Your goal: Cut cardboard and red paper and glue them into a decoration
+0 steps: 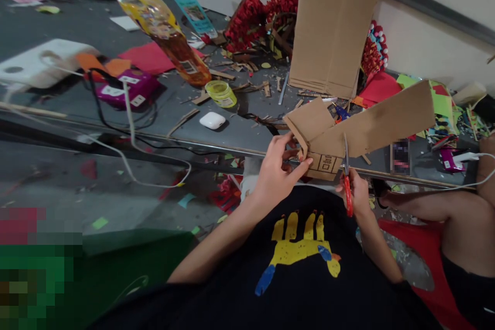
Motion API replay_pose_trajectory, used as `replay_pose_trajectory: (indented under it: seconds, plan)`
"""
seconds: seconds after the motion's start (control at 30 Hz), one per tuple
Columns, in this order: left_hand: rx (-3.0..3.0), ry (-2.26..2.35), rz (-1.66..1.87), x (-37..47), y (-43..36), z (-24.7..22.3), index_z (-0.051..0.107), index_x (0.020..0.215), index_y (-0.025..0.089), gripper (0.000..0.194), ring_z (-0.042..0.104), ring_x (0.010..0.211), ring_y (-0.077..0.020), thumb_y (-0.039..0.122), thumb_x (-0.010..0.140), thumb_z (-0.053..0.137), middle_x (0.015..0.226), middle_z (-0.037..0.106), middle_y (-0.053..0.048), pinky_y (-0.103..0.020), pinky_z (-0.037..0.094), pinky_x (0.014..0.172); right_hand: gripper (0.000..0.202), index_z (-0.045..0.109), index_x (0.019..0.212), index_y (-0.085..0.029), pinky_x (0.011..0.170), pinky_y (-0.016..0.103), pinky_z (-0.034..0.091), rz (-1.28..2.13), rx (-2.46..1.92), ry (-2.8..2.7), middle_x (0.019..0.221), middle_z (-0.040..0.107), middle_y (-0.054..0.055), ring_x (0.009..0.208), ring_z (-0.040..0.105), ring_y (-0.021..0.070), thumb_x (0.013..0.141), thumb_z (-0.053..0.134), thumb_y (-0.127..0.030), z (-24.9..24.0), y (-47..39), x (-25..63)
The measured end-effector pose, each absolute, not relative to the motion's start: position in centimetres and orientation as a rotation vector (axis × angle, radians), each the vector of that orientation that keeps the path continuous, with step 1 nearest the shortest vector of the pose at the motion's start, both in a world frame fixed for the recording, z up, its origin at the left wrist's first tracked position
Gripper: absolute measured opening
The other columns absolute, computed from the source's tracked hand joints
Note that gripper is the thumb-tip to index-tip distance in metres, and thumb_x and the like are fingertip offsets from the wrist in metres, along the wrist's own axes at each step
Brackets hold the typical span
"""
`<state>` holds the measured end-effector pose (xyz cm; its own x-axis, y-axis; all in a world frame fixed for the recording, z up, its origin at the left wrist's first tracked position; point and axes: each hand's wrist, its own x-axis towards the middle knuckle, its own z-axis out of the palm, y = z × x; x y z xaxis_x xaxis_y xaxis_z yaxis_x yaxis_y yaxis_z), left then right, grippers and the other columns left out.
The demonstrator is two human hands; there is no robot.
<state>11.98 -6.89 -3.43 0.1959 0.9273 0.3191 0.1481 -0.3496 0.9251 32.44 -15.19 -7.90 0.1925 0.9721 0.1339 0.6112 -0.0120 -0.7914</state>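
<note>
Near the table's front edge, my left hand (276, 167) grips the folded left end of a brown cardboard piece (371, 121), its thumb on the near side and fingers behind. A long flap of the cardboard stretches up to the right, and a lower panel (326, 164) carries black printed marks. My right hand (358, 192) is closed round the red handles of a pair of scissors (347, 191). The scissors' blades point away from me and lie against the cardboard, just right of the printed panel. Part of the lower blade is hidden.
A tall cardboard sheet (328, 26) stands behind. Left are a yellow-capped bottle (166, 33), a yellow tub (220, 94), a white case (212, 120) and a purple power block (129, 87) with cables. Scraps litter the grey table (240, 136). A person's bare leg (436, 206) is at right.
</note>
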Motion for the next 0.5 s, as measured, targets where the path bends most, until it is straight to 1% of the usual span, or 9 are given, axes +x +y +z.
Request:
replay_pose_trajectory:
  seconds: [0.13, 0.23, 0.37, 0.5]
  plan:
    - [1.654, 1.019, 1.239, 12.0, -6.9, -3.5, 0.045, 0.125, 0.023, 0.051, 0.064, 0.078, -0.0159, 0.026, 0.078, 0.066, 0.1, 0.048, -0.006, -0.013, 0.041, 0.04, 0.016, 0.052, 0.088, -0.022, 0.056, 0.024, 0.041, 0.609, -1.707, -1.509, 0.064, 0.059, -0.002, 0.054, 0.053, 0.0135, 0.076, 0.052, -0.032, -8.0, -14.9, 32.4]
    - [1.642, 1.003, 1.231, 12.0, -6.9, -3.5, 0.044, 0.124, 0.023, 0.051, 0.064, 0.078, -0.016, 0.027, 0.078, 0.065, 0.098, 0.051, -0.005, -0.013, 0.042, 0.041, 0.021, 0.051, 0.09, -0.022, 0.055, 0.024, 0.04, 0.629, -1.665, -1.53, 0.067, 0.057, -0.001, 0.056, 0.051, 0.0136, 0.076, 0.052, -0.037, -8.4, -14.4, 32.2]
    - [1.633, 0.988, 1.209, 11.9, -6.9, -3.5, 0.042, 0.125, 0.022, 0.051, 0.064, 0.082, -0.0179, 0.027, 0.079, 0.064, 0.101, 0.054, -0.007, -0.015, 0.044, 0.043, 0.025, 0.046, 0.086, -0.022, 0.056, 0.025, 0.038, 0.603, -1.653, -1.504, 0.068, 0.053, -0.002, 0.057, 0.047, 0.0137, 0.077, 0.052, -0.045, -9.1, -13.7, 31.8]
    - [1.633, 1.004, 1.207, 11.8, -6.9, -3.5, 0.042, 0.126, 0.021, 0.052, 0.065, 0.085, -0.0187, 0.028, 0.079, 0.063, 0.101, 0.056, -0.007, -0.016, 0.046, 0.045, 0.033, 0.046, 0.091, -0.021, 0.06, 0.028, 0.042, 0.622, -1.607, -1.501, 0.077, 0.056, 0.002, 0.064, 0.051, 0.0158, 0.078, 0.052, -0.051, -9.2, -13.2, 31.5]
